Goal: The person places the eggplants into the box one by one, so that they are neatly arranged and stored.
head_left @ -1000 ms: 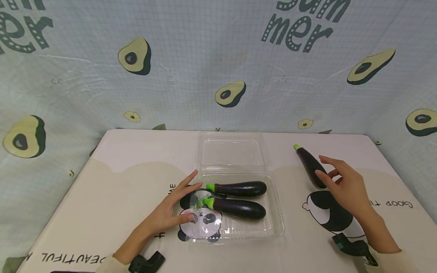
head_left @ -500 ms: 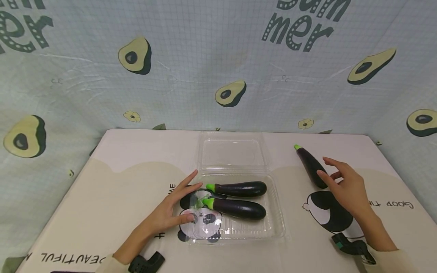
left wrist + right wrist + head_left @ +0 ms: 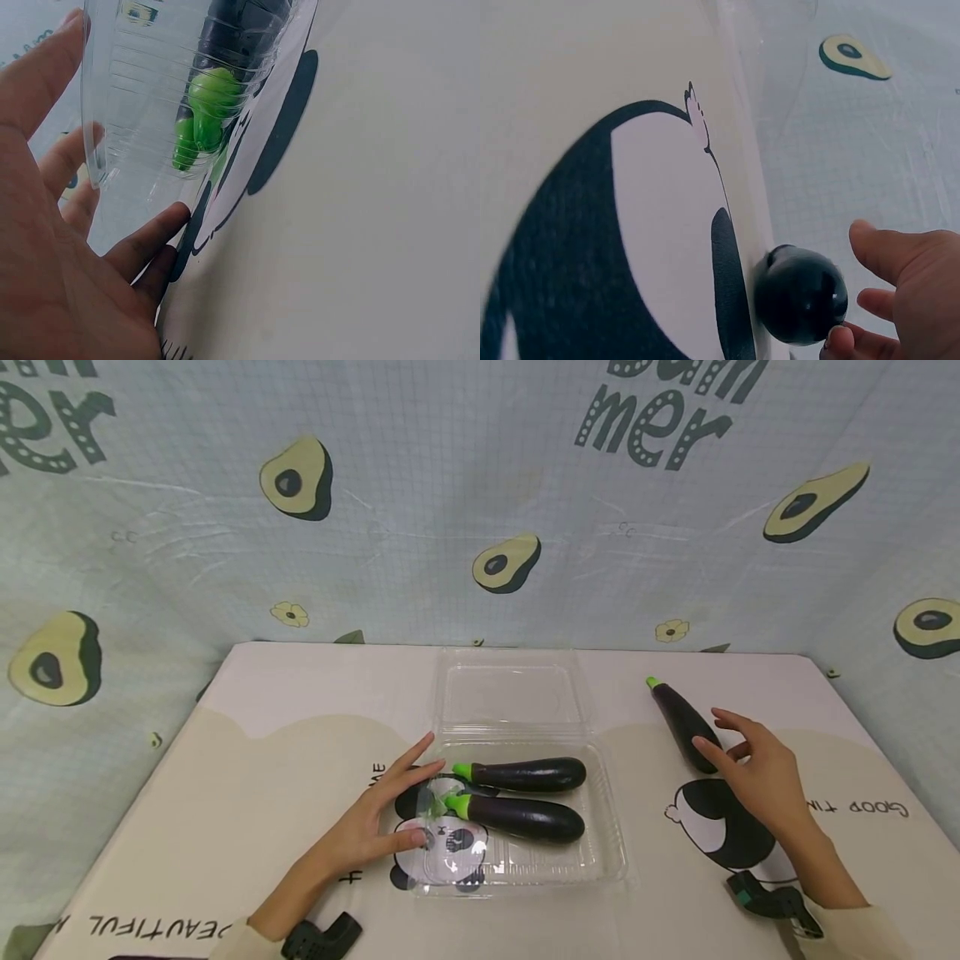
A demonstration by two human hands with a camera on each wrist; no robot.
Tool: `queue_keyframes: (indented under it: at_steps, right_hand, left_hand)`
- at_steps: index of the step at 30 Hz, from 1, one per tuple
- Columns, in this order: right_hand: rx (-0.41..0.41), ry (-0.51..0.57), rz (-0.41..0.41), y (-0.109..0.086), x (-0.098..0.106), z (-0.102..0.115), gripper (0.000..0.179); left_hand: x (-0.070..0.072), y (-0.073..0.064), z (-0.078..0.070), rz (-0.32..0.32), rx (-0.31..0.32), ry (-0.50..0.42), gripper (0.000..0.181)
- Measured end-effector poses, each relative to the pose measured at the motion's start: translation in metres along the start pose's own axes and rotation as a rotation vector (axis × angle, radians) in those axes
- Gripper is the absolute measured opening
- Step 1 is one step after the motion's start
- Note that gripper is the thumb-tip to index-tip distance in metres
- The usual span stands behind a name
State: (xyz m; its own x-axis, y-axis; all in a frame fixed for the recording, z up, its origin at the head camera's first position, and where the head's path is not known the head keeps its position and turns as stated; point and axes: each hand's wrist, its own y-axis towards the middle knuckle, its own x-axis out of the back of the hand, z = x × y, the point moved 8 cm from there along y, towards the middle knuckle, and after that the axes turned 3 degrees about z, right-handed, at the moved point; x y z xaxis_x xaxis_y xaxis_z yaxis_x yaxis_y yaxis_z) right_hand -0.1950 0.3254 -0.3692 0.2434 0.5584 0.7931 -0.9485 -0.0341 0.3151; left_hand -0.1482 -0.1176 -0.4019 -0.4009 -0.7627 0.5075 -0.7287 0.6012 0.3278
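A clear plastic clamshell container (image 3: 600,852) stands with its lid (image 3: 513,693) folded back. Two dark purple eggplants with green stems lie inside it, one farther back (image 3: 525,775) and one nearer (image 3: 521,818). My left hand (image 3: 375,818) rests at the container's left rim, fingers spread and straight. In the left wrist view its fingertips meet the clear wall (image 3: 97,97). A third eggplant (image 3: 684,727) lies on the table at the right. My right hand (image 3: 761,772) is beside its thick end, fingers loosely bent; the right wrist view shows the fingertips close by the eggplant's round end (image 3: 802,296).
The table (image 3: 262,818) has a cover printed with cartoon animals and lettering. Behind it hangs a curtain (image 3: 405,552) with avocado prints. A dark edge of some object (image 3: 157,957) shows at the bottom left.
My right hand has shifted very slightly beside the loose eggplant. The left hand, the container and the eggplants stay where they were.
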Motion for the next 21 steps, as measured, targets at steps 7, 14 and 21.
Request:
queue_keyframes:
  at_steps: [7, 14, 21]
  right_hand:
    - [-0.042, -0.021, 0.065, 0.0, -0.006, -0.007, 0.062]
    - [-0.086, -0.01, 0.128, -0.001, -0.015, -0.013, 0.069]
    - [-0.106, -0.011, 0.128, -0.002, -0.019, -0.017, 0.069]
  left_hand:
    - [0.0, 0.0, 0.001, 0.001, 0.004, 0.003, 0.073]
    - [0.0, 0.0, 0.001, -0.001, 0.002, 0.007, 0.073]
    - [-0.001, 0.0, 0.002, 0.003, -0.01, 0.002, 0.073]
